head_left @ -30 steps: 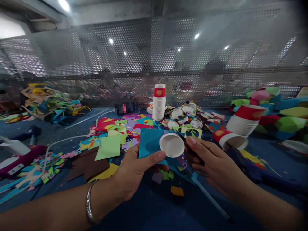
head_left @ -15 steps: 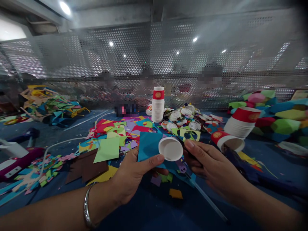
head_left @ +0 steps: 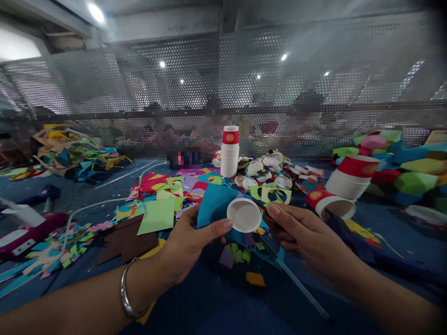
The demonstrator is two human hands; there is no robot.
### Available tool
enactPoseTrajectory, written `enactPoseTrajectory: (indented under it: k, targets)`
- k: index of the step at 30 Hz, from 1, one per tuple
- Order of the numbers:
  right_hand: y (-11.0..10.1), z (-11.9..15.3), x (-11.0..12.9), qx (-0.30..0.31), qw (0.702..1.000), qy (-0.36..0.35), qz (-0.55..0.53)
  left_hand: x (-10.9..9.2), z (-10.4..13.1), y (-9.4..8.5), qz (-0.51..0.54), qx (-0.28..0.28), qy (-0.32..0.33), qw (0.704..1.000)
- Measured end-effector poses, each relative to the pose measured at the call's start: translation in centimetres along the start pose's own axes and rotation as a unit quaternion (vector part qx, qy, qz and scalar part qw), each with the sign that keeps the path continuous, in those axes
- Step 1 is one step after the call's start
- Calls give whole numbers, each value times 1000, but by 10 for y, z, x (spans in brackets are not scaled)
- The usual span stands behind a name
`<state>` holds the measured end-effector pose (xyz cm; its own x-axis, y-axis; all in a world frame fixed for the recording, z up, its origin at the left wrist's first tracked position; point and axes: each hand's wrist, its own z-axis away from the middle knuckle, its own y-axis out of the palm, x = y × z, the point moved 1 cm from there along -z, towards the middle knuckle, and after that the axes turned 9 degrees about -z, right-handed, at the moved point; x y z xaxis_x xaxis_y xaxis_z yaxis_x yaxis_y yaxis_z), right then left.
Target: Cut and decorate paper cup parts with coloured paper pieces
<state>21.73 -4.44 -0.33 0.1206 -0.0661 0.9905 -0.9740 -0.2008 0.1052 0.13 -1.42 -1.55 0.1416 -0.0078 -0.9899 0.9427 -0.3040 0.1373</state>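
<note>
My left hand (head_left: 195, 242) is closed on a blue paper sheet (head_left: 214, 204) and a round white paper cup base (head_left: 244, 215). Its thumb presses on the left rim of the cup base, which faces me with the blue paper behind it. My right hand (head_left: 293, 228) is closed around dark-handled scissors (head_left: 264, 207), mostly hidden by the fingers, just right of the cup base. Below the hands lie small green and purple paper scraps (head_left: 238, 256) and an orange scrap (head_left: 255, 279). A clear glue stick (head_left: 303, 286) points toward the lower right.
A tall paper cup stack (head_left: 229, 153) stands behind, beside a heap of cut cup bases (head_left: 265, 167). More stacked cups (head_left: 352, 181) are at right, near a dark blue glue gun (head_left: 363, 251). Coloured paper (head_left: 157, 216) and a purple power strip (head_left: 31, 235) lie left.
My left hand has shifted slightly left with the cup base. The blue sheet now bends and tilts. My right hand has barely moved.
</note>
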Motion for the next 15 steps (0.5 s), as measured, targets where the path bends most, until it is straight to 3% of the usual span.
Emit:
enactPoseTrajectory:
  k: [15]
  targets:
    - [-1, 0, 0, 2, 1000, 1, 30, -5, 2, -8, -73, -18, 23, 997]
